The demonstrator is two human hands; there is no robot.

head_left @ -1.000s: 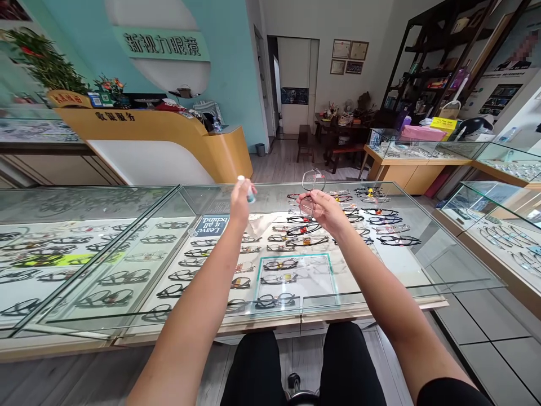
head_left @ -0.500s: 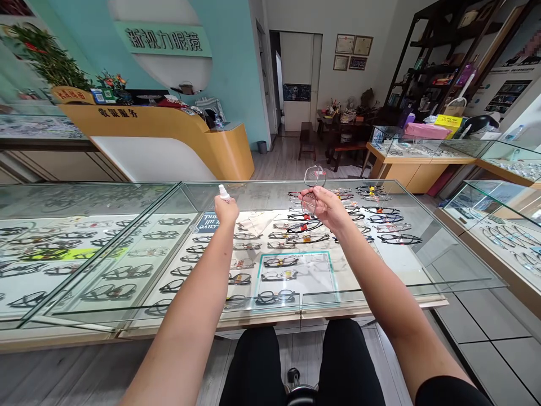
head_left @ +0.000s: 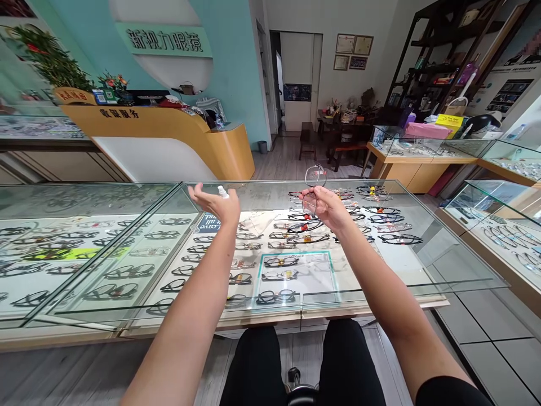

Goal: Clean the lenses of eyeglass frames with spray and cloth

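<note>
My right hand (head_left: 329, 207) grips a thin-rimmed pair of eyeglasses (head_left: 310, 203) between thumb and fingers, raised over the glass counter with one lens above the other. My left hand (head_left: 217, 206) has its fingers spread, close by a small white bottle (head_left: 222, 192) near the counter's far edge. Only the bottle's top shows between thumb and fingers; its lower part is hidden, and I cannot tell whether the hand touches it. Below the glass, rows of eyeglass frames (head_left: 282, 261) lie in the display case, some with red or yellow tags.
The glass countertop (head_left: 376, 276) runs wide before me, its front edge just above my knees. A folded pale cloth (head_left: 255, 223) shows between the forearms. Behind stand a yellow-and-white service desk (head_left: 232, 146) and, rightward, more display cases (head_left: 422, 149).
My left hand has loosened from around the white bottle, its fingers now spread out to the left. My right hand and the eyeglasses stay almost where they were.
</note>
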